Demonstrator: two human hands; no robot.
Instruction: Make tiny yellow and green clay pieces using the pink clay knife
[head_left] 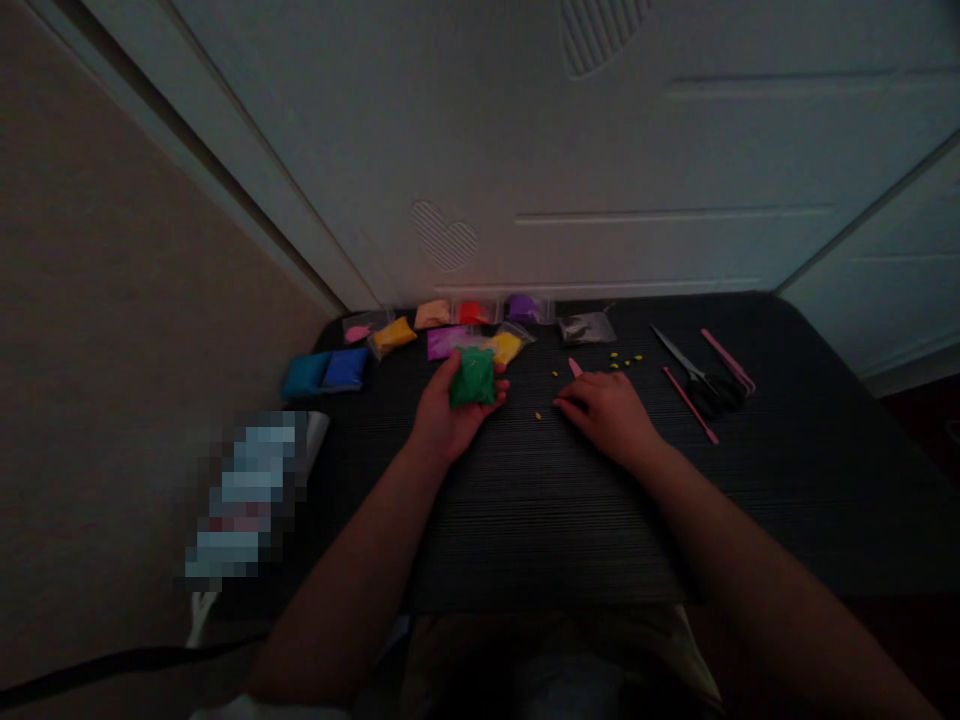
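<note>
My left hand [441, 418] is closed around a green lump of modelling clay [473, 376], held up over the dark table. Whether clear wrap covers the clay I cannot tell. My right hand [611, 412] rests low over the table, its fingertips drawn together in a pinch; anything between them is too small to make out. A pink modelling tool [575, 367] pokes out beside the right fingers, its other end hidden by the hand. Two tiny orange bits, one bit [538, 416] nearer me and another [555, 374] farther off, lie between the hands.
Small yellow pieces [615, 365] sit beyond my right hand. To the right lie black-handled scissors [699, 376], a pink stick [690, 405] and another pink tool [727, 360]. Bags of coloured clay, including red [472, 313] and blue [346, 370], line the back and left. A pixelated object [251, 500] is at left.
</note>
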